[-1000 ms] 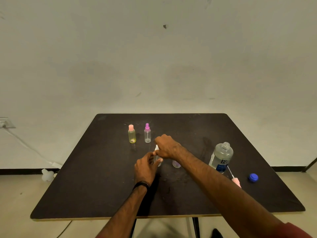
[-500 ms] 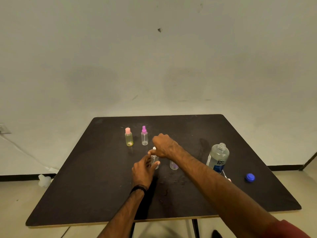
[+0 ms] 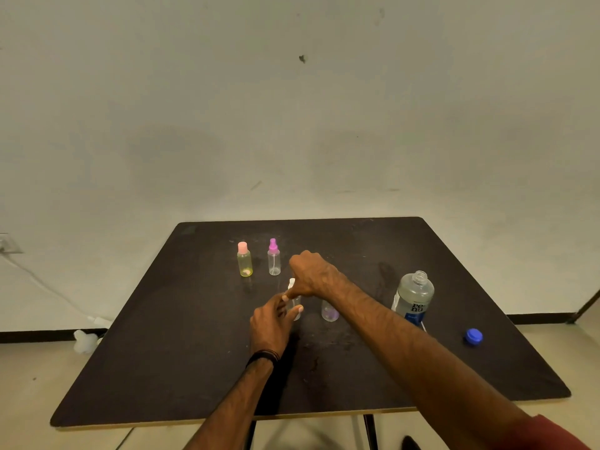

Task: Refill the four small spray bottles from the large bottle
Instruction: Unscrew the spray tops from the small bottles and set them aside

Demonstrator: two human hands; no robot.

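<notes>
While both hands grip a small bottle, large bottle label reads "renu"

Four small bottles stand upright on the table. The yellow bottle with a pink cap and the clear bottle with a magenta sprayer stand side by side at the back. Nearer, a white-topped bottle is mostly hidden; beside it stands an uncapped purple-tinted bottle. The large bottle, uncapped, stands upright to the right.

Bare plain room, blank scuffed wall, dark table, wall socket with trailing cable
</notes>
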